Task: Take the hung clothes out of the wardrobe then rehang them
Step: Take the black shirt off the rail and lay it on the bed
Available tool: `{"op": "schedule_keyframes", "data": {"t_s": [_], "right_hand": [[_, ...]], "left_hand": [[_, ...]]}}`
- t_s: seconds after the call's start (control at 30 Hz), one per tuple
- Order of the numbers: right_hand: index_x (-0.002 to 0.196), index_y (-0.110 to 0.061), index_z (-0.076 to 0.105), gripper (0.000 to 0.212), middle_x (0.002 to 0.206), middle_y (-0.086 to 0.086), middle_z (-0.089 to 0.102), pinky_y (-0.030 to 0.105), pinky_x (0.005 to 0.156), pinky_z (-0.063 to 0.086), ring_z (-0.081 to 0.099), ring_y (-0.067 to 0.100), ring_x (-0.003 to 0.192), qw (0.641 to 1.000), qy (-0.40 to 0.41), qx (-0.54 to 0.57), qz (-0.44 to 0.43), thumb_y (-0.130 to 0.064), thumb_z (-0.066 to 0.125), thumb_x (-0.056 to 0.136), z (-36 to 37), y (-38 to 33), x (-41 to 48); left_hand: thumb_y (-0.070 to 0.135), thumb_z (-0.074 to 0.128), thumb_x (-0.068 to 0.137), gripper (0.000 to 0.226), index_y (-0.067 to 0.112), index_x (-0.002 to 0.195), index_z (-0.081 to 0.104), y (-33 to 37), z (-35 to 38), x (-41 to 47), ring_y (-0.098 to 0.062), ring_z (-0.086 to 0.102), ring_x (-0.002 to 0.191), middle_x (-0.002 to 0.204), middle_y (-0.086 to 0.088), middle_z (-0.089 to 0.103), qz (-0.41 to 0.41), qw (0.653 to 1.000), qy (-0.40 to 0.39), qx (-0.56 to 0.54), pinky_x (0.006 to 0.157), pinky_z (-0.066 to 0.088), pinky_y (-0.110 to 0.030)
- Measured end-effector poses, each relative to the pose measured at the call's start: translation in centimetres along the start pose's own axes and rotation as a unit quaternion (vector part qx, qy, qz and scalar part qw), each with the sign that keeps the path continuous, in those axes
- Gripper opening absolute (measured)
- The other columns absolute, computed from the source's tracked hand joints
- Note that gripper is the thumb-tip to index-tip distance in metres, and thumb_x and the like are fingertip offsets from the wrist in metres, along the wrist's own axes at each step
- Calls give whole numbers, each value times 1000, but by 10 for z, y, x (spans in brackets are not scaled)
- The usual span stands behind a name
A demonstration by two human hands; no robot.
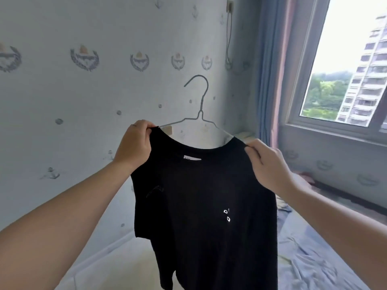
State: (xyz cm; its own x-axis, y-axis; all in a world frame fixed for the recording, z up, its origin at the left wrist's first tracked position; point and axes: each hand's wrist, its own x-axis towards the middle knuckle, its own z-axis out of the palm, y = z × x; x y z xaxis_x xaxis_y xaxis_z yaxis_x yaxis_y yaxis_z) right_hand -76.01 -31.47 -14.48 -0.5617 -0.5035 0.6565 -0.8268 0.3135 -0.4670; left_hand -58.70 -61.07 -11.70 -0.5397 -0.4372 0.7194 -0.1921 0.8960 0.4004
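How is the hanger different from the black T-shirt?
The wire hanger is thin and grey; the black T-shirt is wide, dark cloth. The hanger's hook pokes up above the collar; the T-shirt drapes down below. Shared: both are up in the air, the left hand and right hand pinching the T-shirt's shoulders.

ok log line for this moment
black t-shirt on wire hanger | left hand pinches its shoulder | right hand pinches other shoulder | hook free

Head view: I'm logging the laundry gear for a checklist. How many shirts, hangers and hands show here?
shirt: 1
hanger: 1
hands: 2, the left hand and the right hand, each pinching a shoulder of the shirt
Total: 4
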Motion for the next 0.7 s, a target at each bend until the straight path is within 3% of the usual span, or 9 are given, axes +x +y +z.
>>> {"op": "schedule_keyframes", "data": {"t_s": [0.13,0.23,0.33,0.47,0.6,0.7], "right_hand": [[96,-21,62,15,71,0,63,39,71,47,58,19,68,998,-30,-31,46,-26,49,100,42,28,-11],[94,-19,62,15,69,-7,60,39,70,48,57,13,68,992,-79,-34,91,-25,49,100,69,53,-22],[93,-18,60,16,62,-8,55,41,67,49,53,13,61,982,-113,-48,142,-27,50,100,89,82,-30],[98,-17,64,13,66,-12,55,36,72,48,53,9,66,971,-132,-51,192,-25,53,99,109,128,-34],[96,-21,63,9,66,-15,54,24,63,38,49,1,62,962,-136,-48,233,-24,55,98,118,181,-25],[94,-22,62,8,59,-13,52,27,59,41,48,3,55,950,-143,-48,273,-24,55,98,121,221,-12]], "left_hand": [[12,40,103,25,8,118,59,-46,46,13,-29,55,110,117,-13,61,-18,999,-47,8,95,46,-37],[15,39,103,25,9,118,58,-68,87,19,-32,55,108,115,-15,61,-23,996,-85,20,91,47,-43],[13,39,103,24,9,115,59,-82,133,25,-32,54,106,112,-13,61,-18,992,-119,26,91,47,-44],[9,40,102,23,5,113,59,-87,203,39,-35,54,105,112,-15,61,11,985,-166,40,91,45,-48],[7,40,101,25,5,118,58,-80,280,60,-34,52,108,117,-15,60,18,976,-212,45,94,42,-43],[3,40,99,26,6,119,57,-76,339,78,-32,53,107,117,-13,61,24,968,-244,49,93,40,-40]]}}
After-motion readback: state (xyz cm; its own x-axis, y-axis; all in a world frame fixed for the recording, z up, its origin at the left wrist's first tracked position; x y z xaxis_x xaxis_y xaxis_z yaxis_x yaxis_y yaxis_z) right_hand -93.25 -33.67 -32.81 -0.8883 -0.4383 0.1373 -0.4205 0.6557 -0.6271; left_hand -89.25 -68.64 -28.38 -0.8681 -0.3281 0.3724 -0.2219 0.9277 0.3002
